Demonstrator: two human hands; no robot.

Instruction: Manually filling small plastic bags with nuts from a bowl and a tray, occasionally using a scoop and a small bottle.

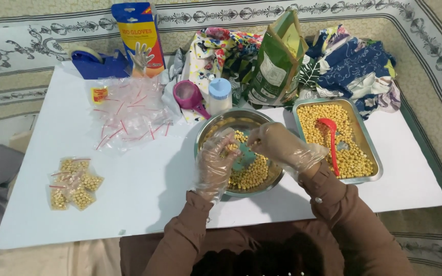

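Head view, gloved left hand (215, 164) and right hand (281, 147) over bowl (216, 128), perhaps pinching beans

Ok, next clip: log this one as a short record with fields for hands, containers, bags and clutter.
left hand: clear glove on, over the round steel bowl
right hand: clear glove on, fingertips pinched over the same bowl; what it pinches is unclear
bowl contents: yellow beans
tray: rectangular, steel, beans and a red scoop
filled bags: small cluster, table's left
empty bags: loose pile, red strips
behind: green pouch, glove box, tape dispenser
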